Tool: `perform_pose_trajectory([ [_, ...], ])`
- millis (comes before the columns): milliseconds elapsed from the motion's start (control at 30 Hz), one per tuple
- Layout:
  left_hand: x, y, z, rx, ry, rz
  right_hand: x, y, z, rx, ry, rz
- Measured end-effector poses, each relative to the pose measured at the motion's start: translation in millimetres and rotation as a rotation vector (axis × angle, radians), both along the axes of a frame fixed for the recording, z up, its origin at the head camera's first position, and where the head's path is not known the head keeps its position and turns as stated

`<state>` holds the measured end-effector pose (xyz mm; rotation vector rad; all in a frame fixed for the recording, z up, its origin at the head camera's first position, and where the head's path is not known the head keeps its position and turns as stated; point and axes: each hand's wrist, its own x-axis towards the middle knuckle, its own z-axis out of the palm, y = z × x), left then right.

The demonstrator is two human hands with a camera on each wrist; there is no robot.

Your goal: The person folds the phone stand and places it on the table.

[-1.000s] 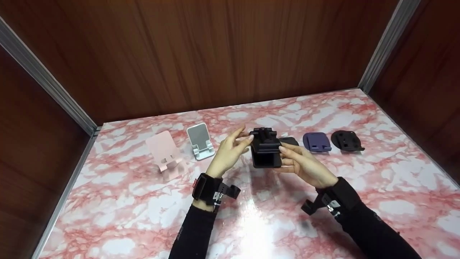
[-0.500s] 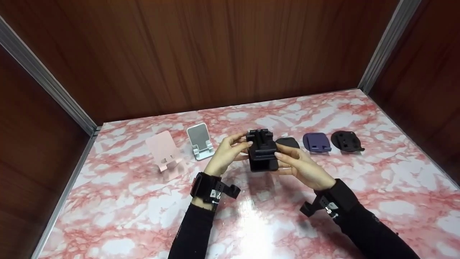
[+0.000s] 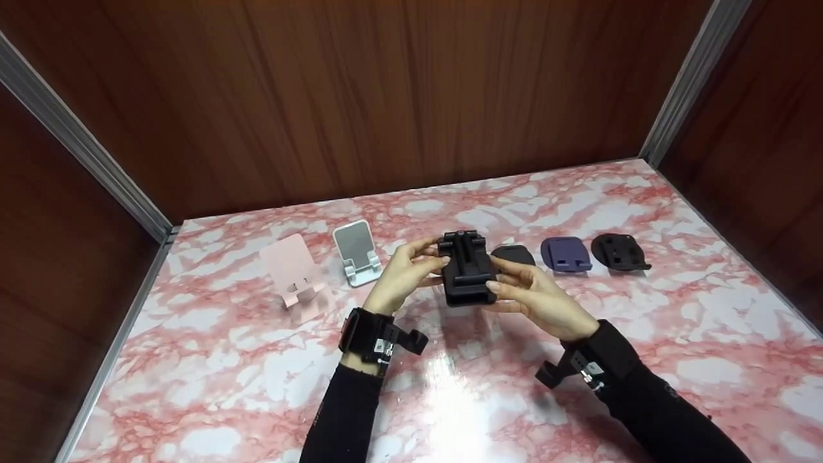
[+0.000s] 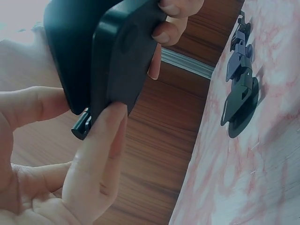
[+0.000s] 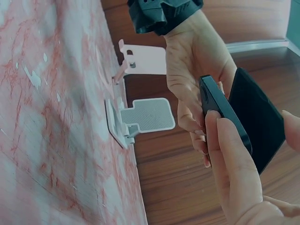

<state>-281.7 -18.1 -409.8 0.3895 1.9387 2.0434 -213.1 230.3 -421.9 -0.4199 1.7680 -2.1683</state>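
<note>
One black phone stand (image 3: 469,265), just right of head-view centre | our left hand (image 3: 400,275) and right hand (image 3: 543,297) pinch its sides | plates (image 4: 133,56) closer than a second ago | we judge it nearer folded

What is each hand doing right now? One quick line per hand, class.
Left hand: holding the black folding stand, pinched between thumb and fingers.
Right hand: holding the same stand, also pinched between thumb and fingers.
</note>
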Motion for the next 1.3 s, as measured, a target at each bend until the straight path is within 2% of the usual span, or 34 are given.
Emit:
perform_pose_trajectory([
  [200,0.8,1,1.7,-0.013,0.001,0.018,-1.9,0,-0.9,0.0,0.021,0.012],
  [433,3.3,3,5.1,-0.025,0.014,0.038,-2.6,0,-0.2,0.022,0.018,-0.012],
  [633,2.8,5,3.2,-0.037,0.002,0.062,-3.0,2,-2.0,0.032,0.018,-0.015],
  [833,2.7,7,0.3,-0.069,0.001,0.039,-3.6,3,-1.6,0.073,0.01,-0.035],
  [900,2.6,7,-0.8,-0.073,0.015,0.041,-4.2,5,-0.2,0.143,0.045,-0.042],
  [967,2.2,8,-2.4,-0.075,0.035,0.059,-4.2,8,2.6,0.254,0.118,-0.044],
  [1067,0.6,8,-6.4,-0.079,0.045,0.086,-4.5,16,7.8,0.473,0.306,-0.089],
  [1200,-6.2,12,-12.3,-0.12,0.034,0.098,-3.8,26,12.9,0.741,0.523,-0.205],
  [1300,-15.2,17,-16.2,-0.188,0.02,0.107,-3.1,31,14.6,0.857,0.572,-0.256],
])
